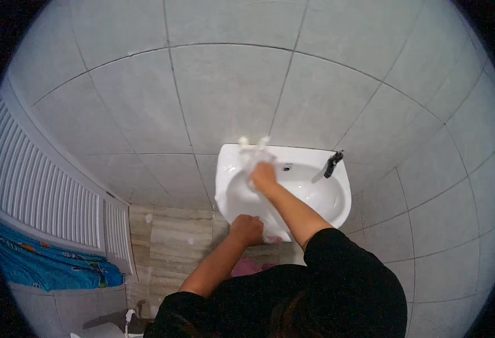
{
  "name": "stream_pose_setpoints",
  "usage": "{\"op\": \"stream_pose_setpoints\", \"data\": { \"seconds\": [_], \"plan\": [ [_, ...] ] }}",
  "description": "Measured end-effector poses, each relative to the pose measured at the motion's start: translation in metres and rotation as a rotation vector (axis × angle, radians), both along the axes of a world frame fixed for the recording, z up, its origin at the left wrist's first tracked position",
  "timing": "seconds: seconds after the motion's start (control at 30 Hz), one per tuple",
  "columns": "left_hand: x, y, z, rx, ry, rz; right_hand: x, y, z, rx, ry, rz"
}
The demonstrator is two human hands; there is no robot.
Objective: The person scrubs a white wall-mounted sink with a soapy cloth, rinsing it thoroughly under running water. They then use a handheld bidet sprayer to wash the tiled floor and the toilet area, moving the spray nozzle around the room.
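Note:
A white ceramic washbasin is fixed against the tiled wall in front of me. At its back left corner, my right hand is closed and pressed onto a pale, soapy, cloth-like thing, smeared by motion. Lumps of white foam stand behind it along the back edge. My left hand is at the basin's front left rim with its fingers curled in; what they grip is hidden. Beside it, some foam and a pinkish patch show at the rim. A black tap stands at the basin's right back corner.
Grey tiled walls rise behind and to the right. At left is a white louvred door with a blue patterned cloth below it. Foam spots lie on the brownish floor. A white hand sprayer is at lower left.

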State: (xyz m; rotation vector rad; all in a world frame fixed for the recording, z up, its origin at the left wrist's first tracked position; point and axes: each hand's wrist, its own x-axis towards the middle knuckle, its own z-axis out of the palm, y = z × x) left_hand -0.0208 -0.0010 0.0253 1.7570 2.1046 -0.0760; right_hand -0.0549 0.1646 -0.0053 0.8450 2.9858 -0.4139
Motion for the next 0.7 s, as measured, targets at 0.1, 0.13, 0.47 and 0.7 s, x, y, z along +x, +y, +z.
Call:
{"op": "stream_pose_setpoints", "data": {
  "seconds": [0.1,0.13,0.47,0.7],
  "plan": [
    [0.001,0.003,0.002,-0.023,0.037,-0.01,0.004,-0.016,-0.016,0.237,0.318,0.554],
    [0.002,0.002,0.0,-0.018,0.056,-0.002,0.008,-0.012,-0.016,0.284,0.305,0.539],
    [0.005,0.007,-0.007,-0.006,0.046,0.0,0.044,0.072,-0.095,0.214,0.45,-0.759],
    [0.002,0.005,-0.031,-0.063,0.133,-0.018,0.01,0.003,-0.058,-0.969,0.979,-0.953]
  ]
}}
